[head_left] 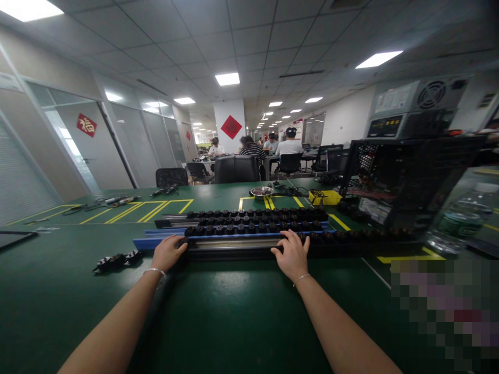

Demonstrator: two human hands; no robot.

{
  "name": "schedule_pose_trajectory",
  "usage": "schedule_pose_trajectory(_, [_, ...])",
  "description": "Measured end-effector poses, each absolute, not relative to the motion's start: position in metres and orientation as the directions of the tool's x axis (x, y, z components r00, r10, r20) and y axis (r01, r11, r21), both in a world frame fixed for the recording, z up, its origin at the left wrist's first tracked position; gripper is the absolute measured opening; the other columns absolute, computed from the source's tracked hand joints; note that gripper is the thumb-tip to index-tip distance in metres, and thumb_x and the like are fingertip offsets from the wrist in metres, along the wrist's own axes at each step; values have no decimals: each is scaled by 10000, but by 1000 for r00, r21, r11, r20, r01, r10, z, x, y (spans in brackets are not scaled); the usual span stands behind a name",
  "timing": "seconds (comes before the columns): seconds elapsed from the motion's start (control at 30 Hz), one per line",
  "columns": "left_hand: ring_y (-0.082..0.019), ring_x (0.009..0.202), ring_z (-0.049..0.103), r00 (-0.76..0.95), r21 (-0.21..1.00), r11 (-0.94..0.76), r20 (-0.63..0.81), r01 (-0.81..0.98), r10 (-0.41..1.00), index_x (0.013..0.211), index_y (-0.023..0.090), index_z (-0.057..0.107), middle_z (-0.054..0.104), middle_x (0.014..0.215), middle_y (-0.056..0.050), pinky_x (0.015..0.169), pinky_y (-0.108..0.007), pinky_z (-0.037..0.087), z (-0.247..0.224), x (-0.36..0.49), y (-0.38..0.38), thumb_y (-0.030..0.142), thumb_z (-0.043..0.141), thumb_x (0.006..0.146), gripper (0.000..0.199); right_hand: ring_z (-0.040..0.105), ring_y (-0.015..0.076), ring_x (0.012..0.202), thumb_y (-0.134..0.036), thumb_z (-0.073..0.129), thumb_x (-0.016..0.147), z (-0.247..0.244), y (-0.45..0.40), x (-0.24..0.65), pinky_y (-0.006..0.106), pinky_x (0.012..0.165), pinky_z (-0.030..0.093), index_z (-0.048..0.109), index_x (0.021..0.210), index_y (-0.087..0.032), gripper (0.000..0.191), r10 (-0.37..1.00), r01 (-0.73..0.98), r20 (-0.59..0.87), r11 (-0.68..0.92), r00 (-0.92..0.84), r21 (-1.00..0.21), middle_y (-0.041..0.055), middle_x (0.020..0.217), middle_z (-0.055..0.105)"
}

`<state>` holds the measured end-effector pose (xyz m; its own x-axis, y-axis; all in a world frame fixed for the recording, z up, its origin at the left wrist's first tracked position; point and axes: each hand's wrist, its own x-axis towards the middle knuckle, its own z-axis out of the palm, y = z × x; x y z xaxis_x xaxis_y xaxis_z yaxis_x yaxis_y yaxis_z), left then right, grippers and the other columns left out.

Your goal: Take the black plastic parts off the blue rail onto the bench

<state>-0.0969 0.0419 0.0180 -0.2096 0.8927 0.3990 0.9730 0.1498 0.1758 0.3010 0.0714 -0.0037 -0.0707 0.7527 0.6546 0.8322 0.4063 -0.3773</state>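
A long black rail (pixel 234 253) with a metallic channel lies across the table in front of me. At its left end, my left hand (pixel 168 254) is closed, thumb and fingers on a small black piece (pixel 183 241) that looks like a socket module. My right hand (pixel 293 257) grips the rail further along, thumb at the front edge and fingers over the top. Black modules sit in a row along the rail to the right of it. Behind are a blue rail (pixel 146 243) and other rails bearing rows of black socket modules (pixel 241 228).
Loose black modules (pixel 117 261) lie at left. A metal bowl (pixel 261 192), a yellow tray (pixel 325 198) and cables are at the back. At right stand an open computer case (pixel 409 176) with power supplies on top and a water bottle (pixel 463 218). People sit beyond the table.
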Motion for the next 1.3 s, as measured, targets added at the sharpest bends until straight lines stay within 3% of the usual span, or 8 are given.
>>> schedule_pose_trajectory(0.3, [-196,1129,489,-295,229,226,343,947,892,1075,229,585,599,1171,-43,981,-310,350,26,-84,34,400,423,757,395,365,275,1205,-320,524,748,-3,71,301,623,1003,18,539,653,-198,155,755,832,651,406,-73,-378,74,1154,555])
schedule_pose_trajectory(0.5, [-285,1008,558,-483,249,422,293,872,825,1032,133,570,634,1033,-147,843,-374,416,36,-62,30,584,456,688,579,366,263,1203,-327,530,747,-3,70,300,608,1012,24,545,668,-198,152,755,838,653,399,-70,-372,67,1157,553])
schedule_pose_trajectory(0.63, [-307,1000,561,-566,258,511,239,820,789,947,148,589,641,998,-161,832,-407,400,40,-57,30,597,448,675,544,363,265,1205,-325,528,747,-3,70,300,609,1011,23,549,676,-197,148,755,837,652,399,-68,-375,69,1159,552])
schedule_pose_trajectory(0.87, [-322,997,561,-599,279,541,202,794,775,888,199,582,649,1009,-134,867,-488,353,43,-56,28,557,407,699,441,369,272,1201,-321,527,744,-2,70,300,615,1008,24,544,661,-198,150,756,832,651,403,-67,-382,77,1150,556])
schedule_pose_trajectory(1.07, [-314,964,582,-624,279,568,180,774,761,895,190,577,649,996,-141,767,-408,422,45,-62,26,557,393,703,453,371,274,1199,-324,520,748,-1,70,300,619,1006,25,543,651,-199,160,754,830,653,406,-68,-382,75,1144,558])
schedule_pose_trajectory(1.3, [-322,939,589,-612,276,553,222,786,759,904,190,579,648,992,-143,719,-410,444,43,-71,23,552,369,717,458,371,264,1203,-320,537,740,-2,69,300,610,1013,22,545,660,-199,146,760,833,647,396,-61,-387,65,1155,554])
